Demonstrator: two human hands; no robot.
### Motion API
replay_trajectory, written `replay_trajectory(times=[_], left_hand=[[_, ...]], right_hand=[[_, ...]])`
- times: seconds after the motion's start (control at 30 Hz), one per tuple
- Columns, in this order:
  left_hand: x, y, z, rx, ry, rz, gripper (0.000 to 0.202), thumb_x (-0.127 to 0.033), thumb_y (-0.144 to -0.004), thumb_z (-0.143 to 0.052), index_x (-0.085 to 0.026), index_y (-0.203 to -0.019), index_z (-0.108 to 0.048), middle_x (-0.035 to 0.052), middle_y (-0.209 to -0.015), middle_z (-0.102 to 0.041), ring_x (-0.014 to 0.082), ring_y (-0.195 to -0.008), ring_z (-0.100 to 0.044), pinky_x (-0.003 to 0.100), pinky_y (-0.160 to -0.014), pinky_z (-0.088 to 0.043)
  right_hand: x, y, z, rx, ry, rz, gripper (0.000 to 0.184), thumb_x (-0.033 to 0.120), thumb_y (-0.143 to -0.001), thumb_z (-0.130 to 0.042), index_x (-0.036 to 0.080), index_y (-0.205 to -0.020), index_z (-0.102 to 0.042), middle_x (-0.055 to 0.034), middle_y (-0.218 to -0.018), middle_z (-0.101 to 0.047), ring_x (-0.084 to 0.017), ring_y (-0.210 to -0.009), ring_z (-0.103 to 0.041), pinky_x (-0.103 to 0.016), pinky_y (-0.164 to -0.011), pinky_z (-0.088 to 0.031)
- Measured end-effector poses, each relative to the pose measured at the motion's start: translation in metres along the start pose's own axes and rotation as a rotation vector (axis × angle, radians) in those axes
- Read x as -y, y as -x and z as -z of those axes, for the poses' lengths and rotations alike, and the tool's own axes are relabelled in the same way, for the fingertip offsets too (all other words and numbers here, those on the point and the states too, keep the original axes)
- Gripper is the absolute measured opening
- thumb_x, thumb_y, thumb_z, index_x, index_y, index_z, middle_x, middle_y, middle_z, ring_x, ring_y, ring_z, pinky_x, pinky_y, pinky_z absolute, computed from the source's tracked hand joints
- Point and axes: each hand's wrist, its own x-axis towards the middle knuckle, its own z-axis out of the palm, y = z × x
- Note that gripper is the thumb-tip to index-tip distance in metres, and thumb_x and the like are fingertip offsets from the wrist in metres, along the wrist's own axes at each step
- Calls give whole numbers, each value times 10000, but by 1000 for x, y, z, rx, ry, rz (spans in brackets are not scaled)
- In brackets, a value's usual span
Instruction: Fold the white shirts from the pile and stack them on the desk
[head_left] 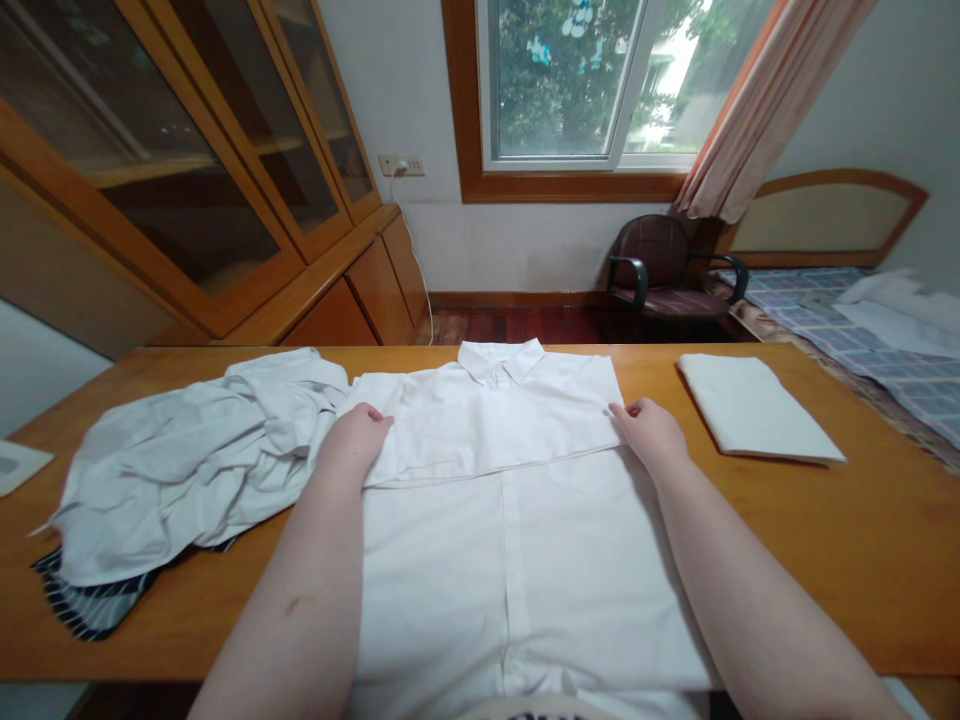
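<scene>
A white collared shirt (435,560) lies front up on the wooden table, its collar toward the far edge and its hem near me. Across its chest a sleeve or folded panel lies flat, with a slightly slanting lower edge. My left hand (367,432) is closed on the shirt's left side, thumb and fingers pinching the cloth. On the opposite side my right hand (649,428) pinches the shirt's right edge. Both hands are at about the same height, just below the collar. Parts of the fingertips are hidden by the hands themselves.
A crumpled heap of white clothing (202,450) lies left, with a dark striped cloth (97,600) under it. A folded white garment (757,405) sits on the table (847,560) at right. Beyond stand a cabinet (330,310), an office chair (660,265) and a bed (840,320).
</scene>
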Motion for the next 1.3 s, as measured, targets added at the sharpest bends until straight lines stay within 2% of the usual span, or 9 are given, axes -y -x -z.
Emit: replay_trajectory(times=[0.27, 0.47, 0.57, 0.7, 0.83, 0.93, 1.07, 1.17, 1.3], left_hand=[[-3, 3, 5, -29, 60, -27, 186, -383, -766, -525, -227, -836, -599, 68, -871, -691, 250, -818, -629, 314, -672, -436], [-4, 5, 6, 71, -42, -21, 202, -347, -735, -594, -211, -884, -602, 83, -940, -691, 252, -854, -636, 307, -702, -449], [-2, 8, 5, 87, -103, -52, 264, -313, -719, -610, -205, -960, -597, 102, -980, -684, 258, -882, -636, 311, -719, -450], [-5, 13, 8, 87, -126, -76, 254, -331, -706, -595, -205, -926, -617, 106, -962, -688, 272, -884, -632, 322, -715, -448], [-6, 16, 19, 67, -20, -66, 235, -397, -750, -516, -206, -788, -647, 85, -865, -700, 257, -819, -636, 312, -675, -445], [0, 14, 25, 138, 64, -41, 232, -408, -732, -537, -213, -759, -659, 55, -830, -705, 229, -762, -641, 286, -612, -440], [10, 8, 27, 216, -53, -1, 197, -387, -652, -636, -224, -759, -659, 48, -840, -704, 235, -759, -644, 287, -610, -447], [7, 9, 27, 124, -137, 23, 282, -388, -660, -642, -207, -875, -651, 101, -914, -696, 276, -831, -643, 328, -677, -468], [-20, 30, 22, -184, -83, -97, 392, -413, -833, -442, -166, -1097, -591, 149, -1054, -658, 304, -977, -606, 393, -816, -464]], right_hand=[[-6, -8, -1, -1, 62, -28, 376, 413, -889, -397, 156, -988, -653, -160, -952, -676, -272, -913, -625, -353, -734, -453], [-12, -10, -4, 0, 63, -26, 351, 369, -880, -404, 159, -1016, -651, -171, -972, -674, -285, -918, -627, -376, -743, -461], [-12, -8, -4, -71, 43, -3, 354, 348, -879, -387, 152, -1021, -646, -173, -969, -668, -284, -905, -627, -382, -743, -467], [-6, -2, -6, -223, -54, 306, 336, 335, -872, -418, 142, -1049, -630, -147, -1035, -654, -257, -979, -599, -364, -854, -456], [2, 7, -14, -108, -92, 665, 398, 388, -891, -428, 158, -1177, -584, -114, -1216, -597, -232, -1138, -531, -350, -997, -390], [3, 10, -19, 20, 0, 677, 495, 454, -893, -427, 160, -1279, -526, -118, -1358, -497, -251, -1255, -443, -382, -1055, -337], [-1, 7, -23, 92, 112, 652, 593, 485, -900, -396, 122, -1368, -443, -140, -1461, -358, -257, -1347, -319, -380, -1104, -262], [-3, 5, -25, 108, 175, 654, 626, 483, -898, -401, 113, -1402, -395, -145, -1478, -322, -258, -1372, -266, -377, -1119, -226], [-2, 5, -25, 117, 211, 655, 646, 496, -894, -398, 117, -1416, -370, -143, -1488, -297, -259, -1380, -244, -386, -1121, -217]])
